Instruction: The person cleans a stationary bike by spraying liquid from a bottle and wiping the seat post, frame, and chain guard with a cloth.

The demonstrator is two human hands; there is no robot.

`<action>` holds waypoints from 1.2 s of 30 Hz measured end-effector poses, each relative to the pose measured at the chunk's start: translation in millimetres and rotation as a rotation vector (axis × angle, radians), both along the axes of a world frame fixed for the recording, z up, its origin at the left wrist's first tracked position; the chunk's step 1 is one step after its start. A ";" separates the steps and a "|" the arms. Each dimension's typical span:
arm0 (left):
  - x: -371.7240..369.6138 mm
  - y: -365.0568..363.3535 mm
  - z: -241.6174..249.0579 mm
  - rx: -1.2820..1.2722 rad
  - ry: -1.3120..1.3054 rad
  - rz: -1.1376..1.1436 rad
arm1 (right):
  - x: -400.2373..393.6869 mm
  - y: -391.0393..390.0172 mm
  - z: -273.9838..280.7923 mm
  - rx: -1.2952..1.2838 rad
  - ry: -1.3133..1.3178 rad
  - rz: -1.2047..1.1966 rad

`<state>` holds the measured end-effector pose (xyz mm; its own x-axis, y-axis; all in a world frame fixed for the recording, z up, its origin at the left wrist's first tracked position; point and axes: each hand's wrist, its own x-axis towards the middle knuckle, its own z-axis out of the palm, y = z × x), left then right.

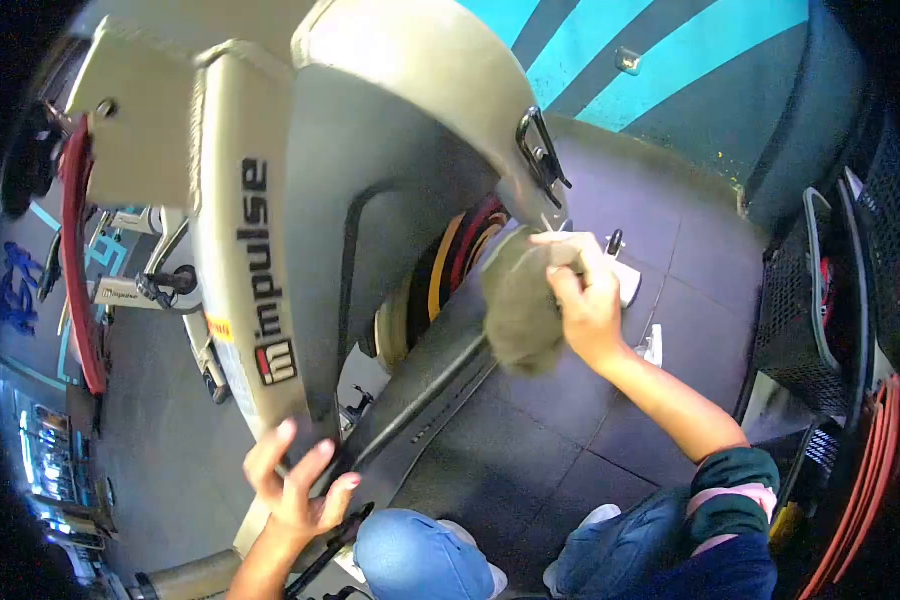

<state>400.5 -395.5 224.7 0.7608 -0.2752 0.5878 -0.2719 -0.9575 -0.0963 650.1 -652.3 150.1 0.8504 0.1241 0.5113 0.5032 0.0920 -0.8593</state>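
Observation:
A greyish-brown cloth [522, 305] hangs bunched from my right hand [588, 295], its thumb and fingers closed on the upper edge. Behind the cloth is the lower end of the machine's curved beige frame [440, 50], with a black hook-shaped bracket [542, 155] just above my fingers. My left hand [295, 485] is open, fingers spread, at the foot of the beige upright [238, 240] marked "impulse". A black bar [420, 395] runs diagonally from near my left fingers up towards the cloth.
Coloured round plates [450, 265] sit inside the machine. Black mesh baskets [805, 300] and red-orange bands [875, 470] line the right side. A teal-striped wall [660, 60] stands ahead. Other gym machines [145, 285] are at the left; dark tiles [555, 420] cover the floor.

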 end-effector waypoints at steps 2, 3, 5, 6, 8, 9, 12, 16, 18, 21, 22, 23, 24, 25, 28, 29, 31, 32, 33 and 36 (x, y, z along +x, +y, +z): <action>-12.4 15.6 -2.6 0.177 -0.135 0.071 | 18.2 14.0 -13.6 -0.326 -0.530 -0.142; -19.7 21.1 -3.7 0.208 -0.158 0.133 | 25.9 24.0 -28.5 -0.462 -0.617 -0.124; -24.5 26.5 -5.6 0.074 -0.143 0.252 | 31.5 32.6 -42.4 -0.558 -0.616 -0.148; -22.8 26.3 -2.0 0.032 -0.073 0.306 | 33.2 32.7 -39.5 -0.556 -0.605 -0.135; -20.6 24.7 -1.0 -0.023 0.009 0.379 | 33.2 29.9 -29.2 -0.701 -0.515 -0.143; -18.2 29.4 -6.0 -0.096 0.074 0.357 | 31.9 33.5 -28.1 -0.700 -0.512 -0.129; -26.1 35.1 -27.3 -0.416 0.210 0.383 | 22.6 46.5 -21.3 -0.800 -0.355 -0.275; -32.8 37.7 -38.0 -0.583 0.261 0.426 | -30.4 78.1 -30.1 -0.727 -0.454 -0.172; -32.3 35.0 -32.9 -0.505 0.295 0.473 | -75.9 100.8 -15.8 -0.689 -0.463 -0.094; -28.0 30.4 -27.3 -0.669 0.322 0.469 | -78.1 99.1 -15.4 -0.646 -0.492 -0.047; -31.1 34.2 -31.6 -0.583 0.287 0.438 | -71.3 92.1 -18.7 -0.572 -0.507 0.021; -33.0 37.2 -33.5 -0.567 0.284 0.429 | -58.8 82.2 -23.7 -0.524 -0.564 0.105; -34.2 38.9 -35.0 -0.580 0.287 0.445 | -43.4 71.3 -27.7 -0.558 -0.590 0.117; -35.5 39.9 -36.2 -0.590 0.286 0.462 | -25.5 60.7 -31.0 -0.588 -0.619 0.130; -33.4 40.0 -35.4 -0.563 0.274 0.468 | 34.7 32.0 -36.1 -0.662 -0.399 0.016; -31.5 40.2 -35.7 -0.561 0.278 0.469 | 40.5 27.8 -36.1 -0.624 -0.367 -0.034; -28.7 37.4 -31.6 -0.598 0.294 0.480 | 28.3 33.9 -35.3 -0.620 -0.338 -0.093; -26.6 35.5 -28.6 -0.570 0.305 0.487 | 22.5 40.5 -35.0 -0.610 -0.324 -0.159; -24.5 34.9 -28.4 -0.578 0.288 0.450 | 12.8 49.2 -38.8 -0.603 -0.346 -0.265; -20.3 36.3 -25.4 -0.570 0.286 0.414 | -51.7 73.4 -30.4 -0.564 -0.288 -0.211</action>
